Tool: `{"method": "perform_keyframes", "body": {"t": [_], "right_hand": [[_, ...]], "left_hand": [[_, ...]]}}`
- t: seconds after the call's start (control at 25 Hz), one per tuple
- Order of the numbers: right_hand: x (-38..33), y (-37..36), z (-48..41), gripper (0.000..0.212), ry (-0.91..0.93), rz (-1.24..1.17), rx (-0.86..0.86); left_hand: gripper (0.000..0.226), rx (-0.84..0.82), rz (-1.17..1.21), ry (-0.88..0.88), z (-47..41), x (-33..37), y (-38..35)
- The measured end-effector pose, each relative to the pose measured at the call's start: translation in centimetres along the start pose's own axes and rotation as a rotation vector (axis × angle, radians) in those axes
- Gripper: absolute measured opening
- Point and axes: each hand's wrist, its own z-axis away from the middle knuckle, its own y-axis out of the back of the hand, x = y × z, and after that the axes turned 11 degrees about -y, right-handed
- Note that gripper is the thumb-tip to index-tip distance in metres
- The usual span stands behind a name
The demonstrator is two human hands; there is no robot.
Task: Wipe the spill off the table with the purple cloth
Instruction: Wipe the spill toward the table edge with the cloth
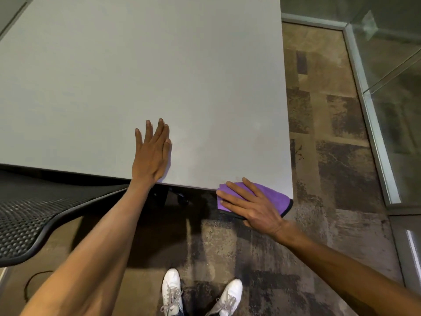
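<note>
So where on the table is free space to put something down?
Nearly the whole table is bare: everything beyond the left hand, to the far and left edges. It is crowded only along the near edge, where that hand lies flat and the right hand presses the purple cloth at the near right corner.

I can read no text, label, brand, number or sign anywhere in front of me. The grey worktop (136,76) is plain and unmarked, the purple cloth (273,197) at about 5 o'clock on it shows only a dark plain border, and my white shoes (171,290) at 6 o'clock carry no logo that I can make out.
</note>
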Motion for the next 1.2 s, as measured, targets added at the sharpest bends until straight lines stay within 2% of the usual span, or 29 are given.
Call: {"method": "perform_keyframes", "body": {"t": [0.12, 0.32, 0.6, 0.8, 0.92, 1.12, 1.2], "right_hand": [[-3.2, -0.9, -3.4, 0.053, 0.02, 0.012, 0.033], [-6.9, -2.2, -6.9, 0.052, -0.01, 0.069, 0.061], [-6.9, -2.0, -6.5, 0.083, -0.044, 0.119, 0.001], [-4.0, -2.1, -2.6, 0.066, -0.12, 0.109, 0.139], [-1.3, -2.0, 0.7, 0.07, -0.127, 0.137, 0.125], [2.3, -0.5, 4.8, 0.057, -0.133, 0.097, 0.126], [3.7, -0.1, 6.0, 0.058, -0.119, 0.092, 0.101]], "left_hand": [[0.057, 0.019, 0.004, 0.005, 0.1, 0.1, 0.0], [0.057, 0.013, -0.011, -0.005, 0.0, -0.4, 0.0], [0.058, 0.0, -0.04, 0.002, 0.6, -0.3, 0.1], [0.057, 0.004, -0.038, 0.011, 0.5, 0.4, 0.2], [0.056, 0.008, -0.044, 0.0, 0.5, 0.5, 0.1], [0.053, 0.024, -0.028, -0.009, 0.4, 0.8, 0.3], [0.054, 0.033, -0.022, -0.012, 0.4, 1.2, 0.5]]}}
